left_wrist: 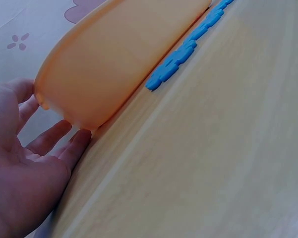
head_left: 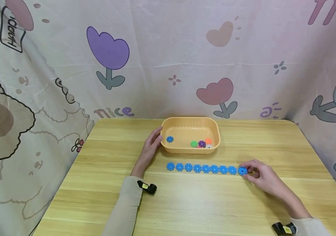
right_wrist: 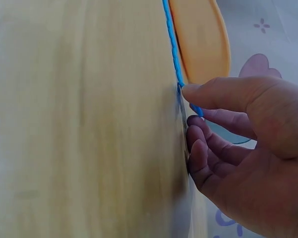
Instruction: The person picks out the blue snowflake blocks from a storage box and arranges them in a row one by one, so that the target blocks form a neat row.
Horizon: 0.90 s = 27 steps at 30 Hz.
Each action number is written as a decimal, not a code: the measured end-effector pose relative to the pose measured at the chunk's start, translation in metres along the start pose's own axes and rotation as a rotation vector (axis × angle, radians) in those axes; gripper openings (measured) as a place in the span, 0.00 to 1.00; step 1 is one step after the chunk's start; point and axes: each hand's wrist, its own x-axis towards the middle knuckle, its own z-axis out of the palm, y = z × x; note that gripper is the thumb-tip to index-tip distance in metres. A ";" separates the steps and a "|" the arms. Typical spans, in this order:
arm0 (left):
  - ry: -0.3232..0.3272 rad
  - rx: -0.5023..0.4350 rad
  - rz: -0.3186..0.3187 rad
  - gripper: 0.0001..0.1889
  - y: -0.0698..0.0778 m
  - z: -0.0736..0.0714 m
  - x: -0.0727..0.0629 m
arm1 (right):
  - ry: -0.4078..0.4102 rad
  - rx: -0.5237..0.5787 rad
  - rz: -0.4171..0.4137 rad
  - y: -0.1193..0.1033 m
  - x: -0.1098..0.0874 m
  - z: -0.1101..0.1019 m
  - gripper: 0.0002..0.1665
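A row of several blue snowflake discs (head_left: 206, 168) lies on the table, linked or edge to edge; I cannot tell which. At its right end my right hand (head_left: 263, 177) pinches one blue snowflake disc (head_left: 242, 170) between thumb and fingers, tilted up beside the row. The right wrist view shows this disc (right_wrist: 197, 110) partly hidden by the thumb. My left hand (head_left: 149, 147) rests with loosely spread fingers against the left end of a yellow-orange plastic basket (head_left: 190, 151). In the left wrist view its fingers (left_wrist: 54, 136) touch the basket's end wall.
Inside the basket lie one blue disc (head_left: 170, 139) at the left and, at the right, green (head_left: 194, 144), purple (head_left: 201, 144), orange (head_left: 208, 141) and other discs. The wooden table (head_left: 185, 203) ends at a patterned curtain (head_left: 156, 49) behind and at the sides.
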 end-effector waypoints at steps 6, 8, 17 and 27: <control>-0.015 0.000 0.008 0.24 0.001 0.000 0.001 | 0.003 -0.044 -0.023 0.003 0.001 0.001 0.20; -0.015 -0.005 0.010 0.24 0.001 0.000 0.001 | 0.002 -0.044 -0.031 0.004 0.002 0.001 0.20; -0.005 -0.010 0.007 0.23 0.000 0.000 0.001 | -0.016 -0.033 -0.028 0.006 0.004 0.002 0.21; -0.008 -0.006 0.011 0.24 -0.002 0.000 0.000 | -0.026 -0.012 -0.036 0.004 0.003 0.001 0.22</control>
